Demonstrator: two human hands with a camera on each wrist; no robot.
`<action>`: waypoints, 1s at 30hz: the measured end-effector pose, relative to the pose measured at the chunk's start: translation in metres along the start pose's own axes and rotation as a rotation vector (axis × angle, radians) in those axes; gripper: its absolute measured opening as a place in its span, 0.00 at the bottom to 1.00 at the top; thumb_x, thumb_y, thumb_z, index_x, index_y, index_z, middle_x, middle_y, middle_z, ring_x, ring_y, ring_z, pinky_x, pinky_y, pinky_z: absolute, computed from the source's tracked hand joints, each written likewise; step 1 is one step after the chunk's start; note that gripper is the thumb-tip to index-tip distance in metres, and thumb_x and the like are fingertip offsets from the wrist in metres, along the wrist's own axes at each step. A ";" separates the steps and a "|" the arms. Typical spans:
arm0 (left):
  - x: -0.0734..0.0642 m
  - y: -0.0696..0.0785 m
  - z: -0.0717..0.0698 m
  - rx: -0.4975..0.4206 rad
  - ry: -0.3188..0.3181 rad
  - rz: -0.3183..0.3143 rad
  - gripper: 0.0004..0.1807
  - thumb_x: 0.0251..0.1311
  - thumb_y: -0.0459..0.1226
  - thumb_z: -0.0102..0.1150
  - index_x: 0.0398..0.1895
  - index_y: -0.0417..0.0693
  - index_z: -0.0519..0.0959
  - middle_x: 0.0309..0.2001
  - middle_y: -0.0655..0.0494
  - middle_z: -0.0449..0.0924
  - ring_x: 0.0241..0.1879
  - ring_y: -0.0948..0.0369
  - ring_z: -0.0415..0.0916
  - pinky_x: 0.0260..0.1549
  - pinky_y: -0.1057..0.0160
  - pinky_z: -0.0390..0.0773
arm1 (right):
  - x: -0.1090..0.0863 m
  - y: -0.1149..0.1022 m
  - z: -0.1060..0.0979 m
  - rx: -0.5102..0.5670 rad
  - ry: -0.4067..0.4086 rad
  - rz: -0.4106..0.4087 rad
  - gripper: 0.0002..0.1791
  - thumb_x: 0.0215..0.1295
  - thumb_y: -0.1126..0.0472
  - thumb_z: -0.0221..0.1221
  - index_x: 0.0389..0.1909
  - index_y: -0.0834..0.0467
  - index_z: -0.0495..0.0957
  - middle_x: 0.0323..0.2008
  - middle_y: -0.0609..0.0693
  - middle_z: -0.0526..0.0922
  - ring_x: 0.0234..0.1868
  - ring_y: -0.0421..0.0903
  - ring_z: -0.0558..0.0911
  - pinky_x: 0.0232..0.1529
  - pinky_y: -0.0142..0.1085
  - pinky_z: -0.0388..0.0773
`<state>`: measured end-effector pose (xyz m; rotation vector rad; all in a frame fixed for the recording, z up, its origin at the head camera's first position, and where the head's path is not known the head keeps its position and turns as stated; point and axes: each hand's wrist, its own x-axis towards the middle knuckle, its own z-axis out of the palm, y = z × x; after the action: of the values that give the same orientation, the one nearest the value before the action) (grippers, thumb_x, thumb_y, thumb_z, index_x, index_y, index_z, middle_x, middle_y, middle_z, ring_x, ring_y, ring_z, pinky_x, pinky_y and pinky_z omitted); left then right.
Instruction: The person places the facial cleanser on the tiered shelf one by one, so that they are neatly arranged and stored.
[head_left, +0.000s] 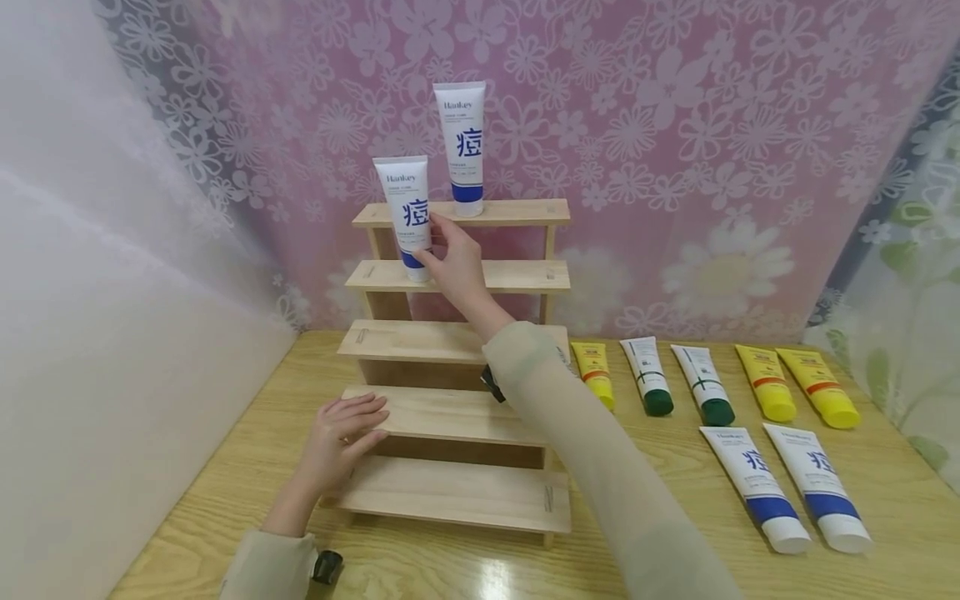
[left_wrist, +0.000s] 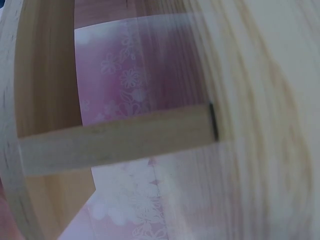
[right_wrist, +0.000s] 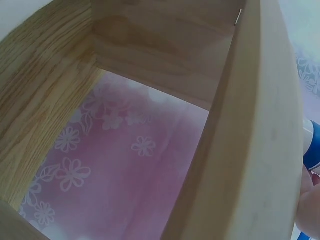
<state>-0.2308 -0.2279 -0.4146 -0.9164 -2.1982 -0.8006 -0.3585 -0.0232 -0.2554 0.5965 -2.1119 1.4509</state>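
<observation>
My right hand (head_left: 459, 260) pinches a white tube with blue lettering and a blue band (head_left: 405, 200) between thumb and fingers. The tube stands upright, cap down, at the left part of the second shelf from the top (head_left: 517, 275); whether its cap bears on the wood I cannot tell. Another tube of that kind (head_left: 461, 137) stands cap down on the top shelf (head_left: 525, 213). My left hand (head_left: 341, 437) rests with extended fingers on the left end of a lower shelf (head_left: 442, 412). In the right wrist view, part of the tube (right_wrist: 312, 145) shows beside the fingers (right_wrist: 309, 210).
Right of the stepped wooden rack, tubes lie on the wooden table (head_left: 645, 483): several yellow ones (head_left: 765, 379), two white ones with green caps (head_left: 702, 383), and two more white-and-blue ones (head_left: 753, 483). A flowered pink curtain (head_left: 637, 167) hangs behind; a pale wall (head_left: 135, 292) bounds the left.
</observation>
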 end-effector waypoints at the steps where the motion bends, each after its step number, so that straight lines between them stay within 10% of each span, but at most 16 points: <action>1: 0.000 0.000 0.000 0.003 -0.003 -0.004 0.15 0.40 0.33 0.67 0.36 0.42 0.82 0.44 0.49 0.79 0.48 0.54 0.72 0.48 0.44 0.57 | -0.001 -0.001 -0.001 0.006 0.000 0.003 0.29 0.54 0.64 0.61 0.59 0.60 0.65 0.51 0.52 0.74 0.49 0.42 0.74 0.46 0.25 0.68; 30: 0.001 0.002 -0.001 0.013 -0.007 -0.010 0.15 0.41 0.34 0.67 0.36 0.42 0.82 0.44 0.49 0.78 0.48 0.53 0.72 0.49 0.43 0.57 | -0.053 -0.006 -0.069 -0.068 -0.190 -0.083 0.29 0.49 0.60 0.66 0.53 0.63 0.70 0.50 0.56 0.75 0.52 0.45 0.72 0.51 0.30 0.67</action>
<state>-0.2296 -0.2278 -0.4128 -0.9037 -2.2132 -0.7879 -0.3029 0.0431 -0.2630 0.8132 -2.2420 1.3164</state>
